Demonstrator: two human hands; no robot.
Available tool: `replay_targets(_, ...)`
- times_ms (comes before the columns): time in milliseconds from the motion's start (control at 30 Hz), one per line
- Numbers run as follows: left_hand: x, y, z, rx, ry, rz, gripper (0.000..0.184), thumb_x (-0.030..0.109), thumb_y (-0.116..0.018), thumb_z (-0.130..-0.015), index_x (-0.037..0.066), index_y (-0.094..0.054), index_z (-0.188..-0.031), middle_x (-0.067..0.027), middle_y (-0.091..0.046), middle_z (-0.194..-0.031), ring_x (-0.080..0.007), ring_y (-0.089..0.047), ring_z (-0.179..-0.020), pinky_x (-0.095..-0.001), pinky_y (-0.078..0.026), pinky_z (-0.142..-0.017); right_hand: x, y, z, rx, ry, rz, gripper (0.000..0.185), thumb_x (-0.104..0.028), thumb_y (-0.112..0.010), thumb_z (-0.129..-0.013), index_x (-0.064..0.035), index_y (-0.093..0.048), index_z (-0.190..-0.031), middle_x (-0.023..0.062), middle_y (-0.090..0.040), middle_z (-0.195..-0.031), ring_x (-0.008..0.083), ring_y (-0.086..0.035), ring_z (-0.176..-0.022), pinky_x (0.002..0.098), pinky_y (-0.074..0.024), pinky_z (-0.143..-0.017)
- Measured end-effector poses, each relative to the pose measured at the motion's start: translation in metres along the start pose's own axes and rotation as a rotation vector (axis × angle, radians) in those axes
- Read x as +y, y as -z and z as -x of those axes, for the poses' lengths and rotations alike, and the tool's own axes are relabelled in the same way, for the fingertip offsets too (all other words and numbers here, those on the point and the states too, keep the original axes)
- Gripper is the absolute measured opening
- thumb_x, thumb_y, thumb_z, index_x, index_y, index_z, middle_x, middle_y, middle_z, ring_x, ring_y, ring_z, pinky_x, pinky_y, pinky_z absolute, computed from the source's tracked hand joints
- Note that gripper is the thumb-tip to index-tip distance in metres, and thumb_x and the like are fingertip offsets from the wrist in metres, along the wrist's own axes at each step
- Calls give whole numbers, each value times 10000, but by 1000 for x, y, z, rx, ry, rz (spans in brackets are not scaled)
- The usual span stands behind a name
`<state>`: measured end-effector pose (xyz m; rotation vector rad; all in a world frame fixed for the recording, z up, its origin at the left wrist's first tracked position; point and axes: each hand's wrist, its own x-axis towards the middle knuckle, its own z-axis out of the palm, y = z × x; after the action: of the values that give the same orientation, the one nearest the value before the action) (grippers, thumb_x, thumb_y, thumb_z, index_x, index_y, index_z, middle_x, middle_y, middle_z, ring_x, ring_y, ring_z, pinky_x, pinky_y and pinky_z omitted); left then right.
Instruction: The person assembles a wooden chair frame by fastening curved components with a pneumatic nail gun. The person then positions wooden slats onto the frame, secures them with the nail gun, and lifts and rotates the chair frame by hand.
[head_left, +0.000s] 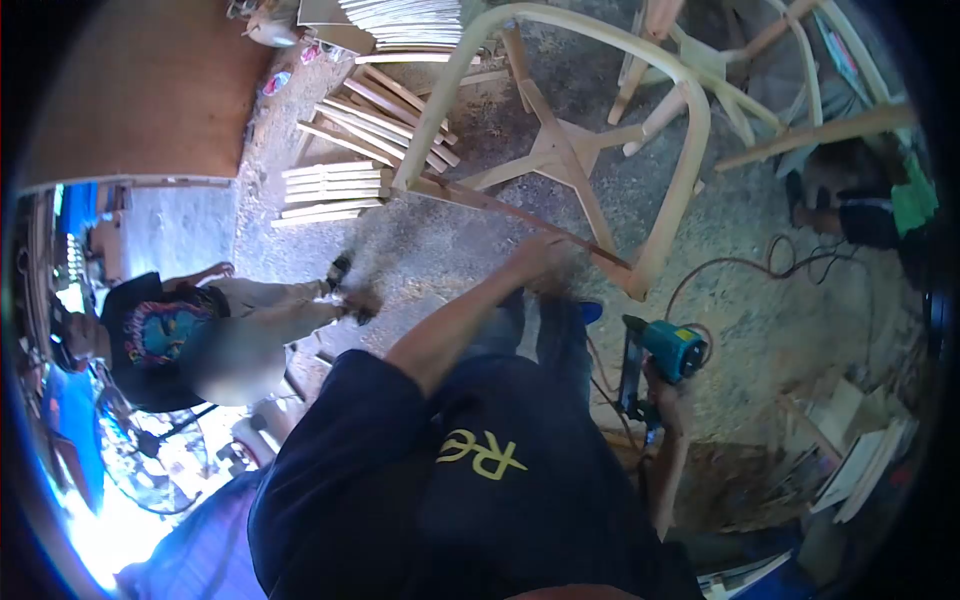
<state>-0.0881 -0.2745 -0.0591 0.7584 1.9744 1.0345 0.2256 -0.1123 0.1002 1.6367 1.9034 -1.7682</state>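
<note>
My left hand (541, 260) is closed on the near rail of a pale wooden chair frame (690, 165), its fingers partly hidden and a little blurred. The frame has a bent loop on top and crossed braces with a flat panel (560, 155) inside. On my right side, my right hand (668, 395) grips a teal and black nail gun (672, 350). The tool is held apart from the frame, below its near right corner. A thin reddish hose (725, 262) runs over the floor near the tool.
Stacked wooden strips (335, 190) lie beyond the frame, left. More chair frames (730, 70) stand at upper right. One person (160, 335) stands left; another person's leg (868, 225) shows right. Offcuts (850, 450) are piled at lower right, and a fan (155, 450) stands lower left.
</note>
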Motion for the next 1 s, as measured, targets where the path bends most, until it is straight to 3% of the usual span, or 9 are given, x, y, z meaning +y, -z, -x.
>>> replay_targets(33, -29, 18, 24, 126, -25, -146, 540, 427, -692, -925, 0, -672, -1255, -248, -696, -1188, -405, -662, -1141, -448, -521, -970, -9, -15, -3, -23, 62, 10, 169, -246, -776, -895, -96, -699, -912, -35, -592, -666, 90, -527, -567, 296, -412, -550)
replay_targets(67, -42, 45, 55, 101, 14, -149, 571, 446, -703, -907, -4, -672, -1257, -237, -702, -1194, -400, -659, -1153, -454, -508, -996, -22, -29, -7, -45, 124, 17, 165, -235, -779, -891, -92, -703, -922, -34, -594, -663, 91, -532, -566, 297, -418, -553)
replay_targets(267, -168, 109, 195, 329, 454, -200, 550, 339, -781, -811, 44, -688, -1267, -193, -733, -1113, -353, -691, -1074, -428, -528, -974, -105, -113, -30, -250, 315, 148, 149, -187, -781, -895, -85, -699, -967, -26, -605, -685, 62, -536, -554, 250, -403, -522)
replay_targets(333, -196, 83, 255, 668, 366, -269, 544, 321, -791, -801, 59, -691, -1269, -172, -740, -1071, -332, -702, -1035, -423, -542, -946, -86, -122, -44, -309, 298, 221, 141, -156, -771, -893, -69, -688, -967, -20, -614, -725, 67, -542, -576, 257, -422, -543)
replay_targets(500, -96, 53, 353, 900, 710, 166, 526, 298, -786, -797, 72, -697, -1264, -178, -740, -1129, -347, -713, -1027, -433, -551, -936, -109, -154, -111, -632, 295, 273, 115, -119, -737, -914, -76, -632, -893, -5, -584, -688, 75, -534, -529, 257, -416, -484)
replay_targets(767, -8, -86, 452, 1377, 924, 163, 521, 268, -784, -798, 37, -691, -1255, -204, -742, -1059, -360, -720, -992, -427, -564, -888, -137, -175, -65, -930, 510, 489, 232, -222, -735, -945, -75, -605, -822, 2, -556, -617, 86, -500, -500, 261, -393, -487)
replay_targets(800, 38, -56, 461, 1406, 954, 180, 504, 264, -788, -803, 42, -697, -1246, -194, -745, -1047, -351, -721, -985, -424, -564, -882, -174, -181, -49, -945, 488, 532, 232, -224, -740, -943, -73, -608, -826, 0, -554, -616, 88, -501, -501, 264, -398, -491)
replay_targets(900, 99, -55, 492, 1541, 884, 408, 397, 261, -777, -845, 51, -728, -1178, -174, -747, -1004, -318, -727, -922, -406, -568, -852, -177, -204, -21, -966, 494, 575, 216, -224, -746, -937, -70, -623, -847, -8, -549, -607, 87, -502, -500, 270, -402, -490)
replay_targets(1000, 139, -61, 525, 1785, 963, 278, 317, 248, -763, -877, 45, -742, -1119, -172, -741, -959, -294, -716, -828, -402, -567, -787, -168, -218, -25, -1006, 560, 673, 185, -207, -746, -931, -62, -638, -894, -12, -552, -607, 84, -506, -496, 265, -401, -482)
